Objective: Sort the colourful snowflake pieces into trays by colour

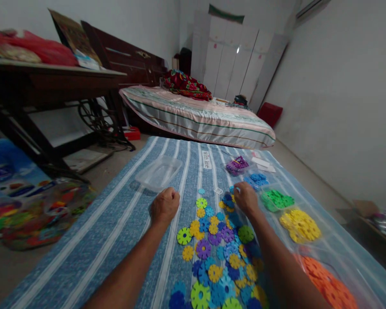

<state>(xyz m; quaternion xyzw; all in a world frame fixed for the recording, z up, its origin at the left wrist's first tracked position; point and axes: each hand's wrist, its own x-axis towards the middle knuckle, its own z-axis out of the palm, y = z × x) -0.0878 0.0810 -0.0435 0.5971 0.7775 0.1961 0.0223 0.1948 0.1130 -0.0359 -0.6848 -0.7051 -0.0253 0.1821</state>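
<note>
My left hand (165, 205) is closed in a fist over the blue striped cloth, left of the loose pile and just in front of a clear plastic container (159, 171). Whatever its fingers may hold is hidden. At the pile's far right edge my right hand (245, 198) has its fingers curled together. A small light-blue notched disc (232, 189) lies by its fingertips; whether it is gripped I cannot tell. Between my forearms spread many notched plastic discs, among them a purple disc (203, 248), a yellow disc (215, 273) and a lime-green disc (184, 236).
Along the right stand clear containers with purple pieces (237, 165), blue pieces (256, 180), green pieces (278, 200), yellow pieces (300, 225) and orange pieces (326, 281). Beyond the table is a bed (196, 116); a sewing-machine table (51, 73) stands left.
</note>
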